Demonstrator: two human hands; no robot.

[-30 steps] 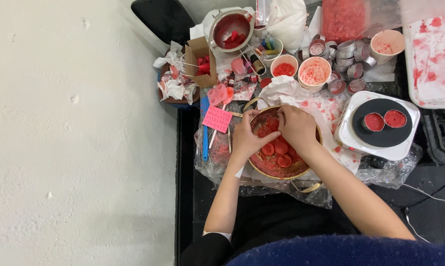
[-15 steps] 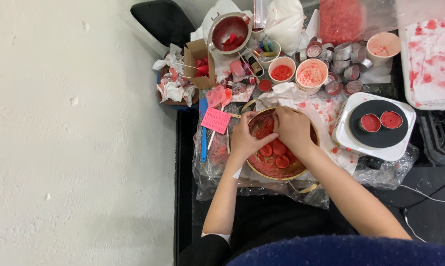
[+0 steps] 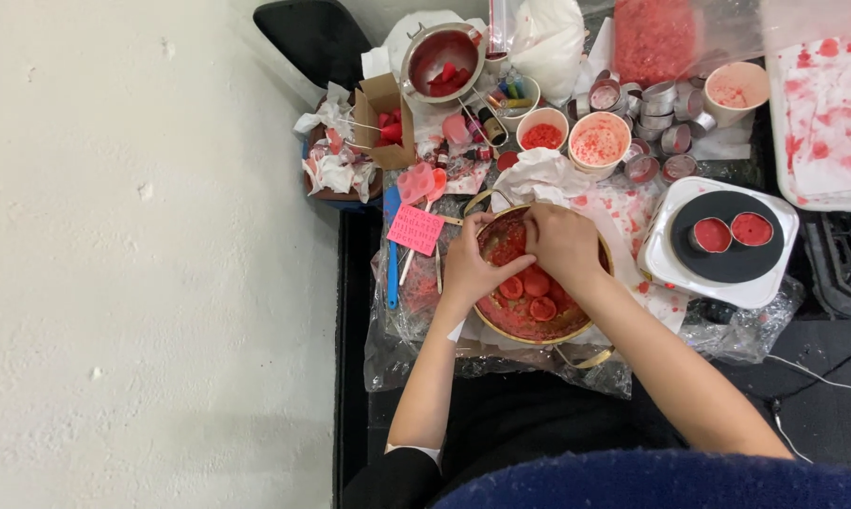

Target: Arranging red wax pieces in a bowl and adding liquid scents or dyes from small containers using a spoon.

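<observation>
hands: left hand (image 3: pixel 470 271) and right hand (image 3: pixel 562 243) both pinch something small over the round brass-rimmed pan of red wax discs (image 3: pixel 536 300); item hidden, cannot tell what
risk: wax smears onto fingers, piece likely slips
risk: right elbow near white hotplate holding two red-filled tins (image 3: pixel 722 240); a bump likely spills them

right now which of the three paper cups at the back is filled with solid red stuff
The smallest cup, on the left of the three nearest the pan, is filled deep red. The middle cup and far-right cup look pale and only speckled.
</observation>
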